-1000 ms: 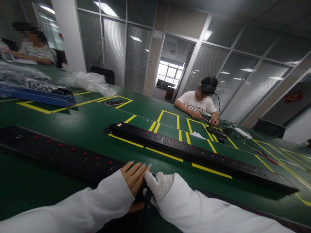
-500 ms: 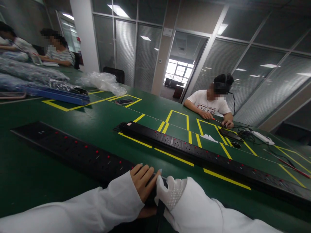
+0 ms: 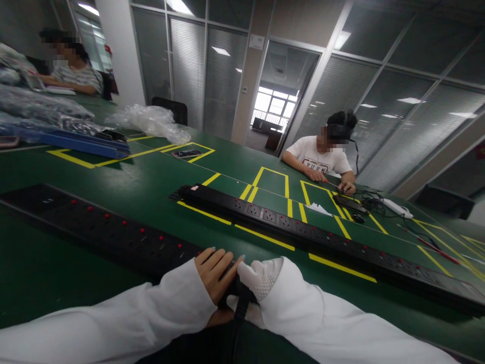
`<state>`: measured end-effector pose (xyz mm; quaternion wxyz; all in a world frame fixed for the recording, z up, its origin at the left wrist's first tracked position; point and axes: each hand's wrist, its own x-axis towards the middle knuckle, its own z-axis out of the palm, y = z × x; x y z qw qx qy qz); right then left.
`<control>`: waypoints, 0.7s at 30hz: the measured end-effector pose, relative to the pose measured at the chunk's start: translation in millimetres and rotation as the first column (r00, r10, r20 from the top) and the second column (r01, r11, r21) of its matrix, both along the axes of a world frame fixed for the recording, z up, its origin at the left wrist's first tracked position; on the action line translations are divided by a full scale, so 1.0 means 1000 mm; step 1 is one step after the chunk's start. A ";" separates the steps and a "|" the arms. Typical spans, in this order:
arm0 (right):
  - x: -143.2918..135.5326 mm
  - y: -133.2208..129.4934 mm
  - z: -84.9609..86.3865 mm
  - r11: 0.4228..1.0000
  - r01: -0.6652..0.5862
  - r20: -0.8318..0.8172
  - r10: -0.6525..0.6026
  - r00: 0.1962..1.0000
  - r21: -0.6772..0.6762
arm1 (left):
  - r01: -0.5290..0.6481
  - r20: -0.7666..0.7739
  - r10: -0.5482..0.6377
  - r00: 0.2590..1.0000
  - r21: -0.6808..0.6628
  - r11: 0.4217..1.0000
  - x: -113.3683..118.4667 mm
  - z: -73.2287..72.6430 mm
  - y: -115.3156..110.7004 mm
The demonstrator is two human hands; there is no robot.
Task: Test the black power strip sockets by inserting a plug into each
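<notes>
A long black power strip [image 3: 113, 230] with red indicator dots lies slantwise on the near left of the table. My left hand [image 3: 215, 270], bare, is closed over its near right end, with the fingers on top. My right hand [image 3: 259, 278], in a white dotted glove, is pressed against the same end, thumb beside my left fingertips. A thick black cable [image 3: 239, 308] hangs down under my right hand, which is closed around the spot where cable and strip meet. The exact grip there is partly hidden.
A second long power strip [image 3: 303, 225] lies across the green table [image 3: 151, 177] among yellow tape marks. At the left are a blue channel [image 3: 87, 144], plastic wrap [image 3: 151, 121] and a phone [image 3: 187, 154]. A co-worker [image 3: 322, 156] handles a cabled item opposite.
The view has shifted, so the table items appear further left and slightly higher. More of the black cable now shows below my right hand. Both hands stay at the strip's end.
</notes>
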<state>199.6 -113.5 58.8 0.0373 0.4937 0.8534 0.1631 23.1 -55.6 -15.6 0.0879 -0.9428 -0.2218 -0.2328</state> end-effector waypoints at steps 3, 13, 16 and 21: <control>-0.002 -0.007 0.003 0.986 -0.035 0.018 0.033 0.999 0.164 | 0.001 -0.004 -0.001 1.000 0.017 1.000 0.000 -0.001 0.000; -0.004 -0.007 0.002 0.990 -0.034 -0.027 0.038 0.999 0.134 | 0.009 0.050 -0.011 0.999 0.048 0.999 0.001 -0.005 0.001; -0.004 -0.008 0.005 0.993 -0.030 -0.033 0.034 0.999 0.113 | 0.013 0.052 -0.015 0.999 0.046 0.999 0.000 -0.003 0.000; -0.006 -0.008 0.007 0.997 0.006 -0.039 -0.003 0.999 0.080 | 0.009 0.046 -0.011 0.999 0.036 0.999 0.001 -0.003 0.001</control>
